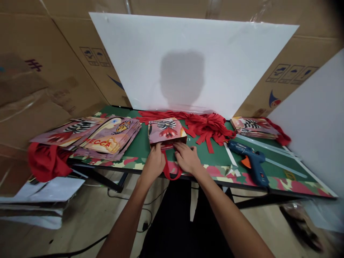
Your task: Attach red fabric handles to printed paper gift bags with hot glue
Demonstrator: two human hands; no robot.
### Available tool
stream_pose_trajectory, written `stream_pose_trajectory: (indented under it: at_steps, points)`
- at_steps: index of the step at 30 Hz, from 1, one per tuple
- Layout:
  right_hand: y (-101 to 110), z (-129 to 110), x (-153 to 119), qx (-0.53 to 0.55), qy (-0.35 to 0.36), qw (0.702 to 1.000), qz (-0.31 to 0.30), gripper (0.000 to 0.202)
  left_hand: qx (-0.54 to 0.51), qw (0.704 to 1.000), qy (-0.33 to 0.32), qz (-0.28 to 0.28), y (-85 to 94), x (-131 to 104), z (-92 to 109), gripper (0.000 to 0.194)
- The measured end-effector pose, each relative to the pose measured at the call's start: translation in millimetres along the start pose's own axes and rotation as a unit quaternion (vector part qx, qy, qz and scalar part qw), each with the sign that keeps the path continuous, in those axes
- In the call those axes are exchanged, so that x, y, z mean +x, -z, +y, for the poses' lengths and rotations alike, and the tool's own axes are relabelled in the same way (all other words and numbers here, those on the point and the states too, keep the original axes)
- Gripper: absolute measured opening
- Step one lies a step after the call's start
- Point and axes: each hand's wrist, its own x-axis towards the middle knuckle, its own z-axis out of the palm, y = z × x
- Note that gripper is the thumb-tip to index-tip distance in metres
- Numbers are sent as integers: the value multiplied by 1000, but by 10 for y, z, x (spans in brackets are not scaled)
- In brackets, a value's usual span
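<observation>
Left hand (156,160) and right hand (186,157), apart, touched a bag (167,131), grip unclear; one strap (167,172) seemed placed, loose straps (208,126) waited at three o'clock.

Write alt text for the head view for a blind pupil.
A left hand and right hand are at the near opening of a printed bag, a red loop hanging between them. Behind lies a heap of red straps; flat bags are stacked at left, a blue glue gun sits at right.
</observation>
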Motion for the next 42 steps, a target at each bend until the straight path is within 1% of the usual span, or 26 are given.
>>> stream_pose_trajectory:
  at_steps: [4, 9, 14, 17, 20, 22, 25, 31, 36, 39, 42]
  points:
    - [-17, 56, 30, 5, -16, 1000, 9, 51, 1, 1000, 13, 5, -30, -43, 16, 57]
    - [-62, 98, 18, 3, -34, 999, 30, 62, 22, 1000, 12, 13, -37, -70, 52, 60]
    - [-85, 58, 12, -21, -18, 999, 20, 62, 59, 998, 1, -9, -44, -49, 112, 52]
    - [-67, 30, 1, -32, -14, 999, 15, 64, 87, 996, -1, -23, -37, -43, 163, 45]
    - [-37, 17, -18, -38, -1, 999, 1, 67, 109, 994, -1, -31, -31, -53, 203, 43]
    - [-24, 11, -22, -40, 8, 999, -11, 65, 114, 993, -2, -34, -34, -66, 212, 45]
    - [-26, 0, -7, -42, 7, 999, -20, 56, 113, 993, 0, -34, -43, -85, 199, 48]
    - [-45, -46, 21, -50, 1, 999, -6, 49, 114, 993, -2, -38, -28, -81, 179, 47]
    - [-56, -83, 17, -61, 20, 998, -6, 51, 137, 990, 6, -42, -40, -37, 257, 45]
    - [-71, -80, 26, -66, 33, 997, -22, 53, 146, 988, 8, -43, -75, -37, 298, 48]
    - [-87, -61, 45, -66, 48, 996, -42, 55, 143, 989, 3, -47, -110, -50, 297, 51]
